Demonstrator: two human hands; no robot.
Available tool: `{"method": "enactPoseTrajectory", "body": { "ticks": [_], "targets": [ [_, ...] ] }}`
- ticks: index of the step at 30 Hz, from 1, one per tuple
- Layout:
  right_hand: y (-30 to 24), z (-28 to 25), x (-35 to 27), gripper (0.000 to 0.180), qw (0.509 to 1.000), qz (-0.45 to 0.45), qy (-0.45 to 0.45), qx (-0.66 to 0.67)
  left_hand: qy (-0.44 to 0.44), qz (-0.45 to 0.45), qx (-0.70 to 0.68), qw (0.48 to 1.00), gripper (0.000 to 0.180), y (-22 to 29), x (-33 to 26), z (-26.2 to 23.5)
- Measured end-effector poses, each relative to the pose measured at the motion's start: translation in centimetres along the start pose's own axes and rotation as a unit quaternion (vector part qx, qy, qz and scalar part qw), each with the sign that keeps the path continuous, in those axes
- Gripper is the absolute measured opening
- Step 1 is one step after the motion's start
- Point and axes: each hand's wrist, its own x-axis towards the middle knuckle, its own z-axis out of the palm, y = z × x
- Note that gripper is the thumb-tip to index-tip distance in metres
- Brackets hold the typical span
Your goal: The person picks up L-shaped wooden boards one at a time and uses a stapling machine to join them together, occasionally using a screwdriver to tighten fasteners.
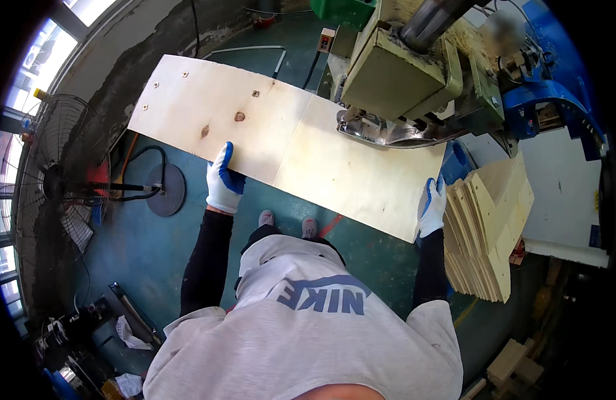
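Plywood panel (288, 143) held at near edge: left hand (224, 181) grips at 9 o'clock, right hand (432, 207) grips corner at 3. Far edge sits under green machine head (394, 80) at 12; cut ply stack (488, 230) just beside right hand.

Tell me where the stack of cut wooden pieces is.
In the head view, the stack of cut wooden pieces stands at the person's right, just beside the right hand, below the blue machine.

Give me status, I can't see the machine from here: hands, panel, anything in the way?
Left hand and right hand grip plywood panel. Far edge under machine head. Cut stack beside right hand.
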Motion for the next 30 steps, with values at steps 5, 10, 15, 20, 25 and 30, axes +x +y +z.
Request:
{"method": "enactPoseTrajectory", "body": {
  "ticks": [5,10,15,20,25,30],
  "targets": [
    [2.6,-0.1,-2.9,0.051,0.993,0.057,-0.093,0.049,0.062,0.147,0.025,0.987,0.031,3.4,-8.2,-0.6],
    [2.7,4.7,-6.8,0.053,0.978,0.072,-0.183,0.075,0.119,0.197,0.086,0.969,0.04,8.1,-15.3,-5.8],
    [1.8,5.7,-7.7,0.055,0.973,0.065,-0.207,0.073,0.115,0.222,0.08,0.965,0.042,9.0,-16.4,-6.9],
    [2.7,6.1,-8.1,0.054,0.975,0.065,-0.194,0.088,0.096,0.207,0.063,0.972,0.042,9.3,-15.8,-7.4],
    [3.1,10.6,-6.5,0.051,0.967,0.031,-0.221,0.124,0.09,0.194,0.008,0.977,0.045,9.0,-12.9,-8.5],
    [3.0,13.2,-5.3,0.048,0.962,0.05,-0.235,0.128,0.113,0.187,0.011,0.976,0.04,8.7,-12.1,-10.5]
  ]
}}
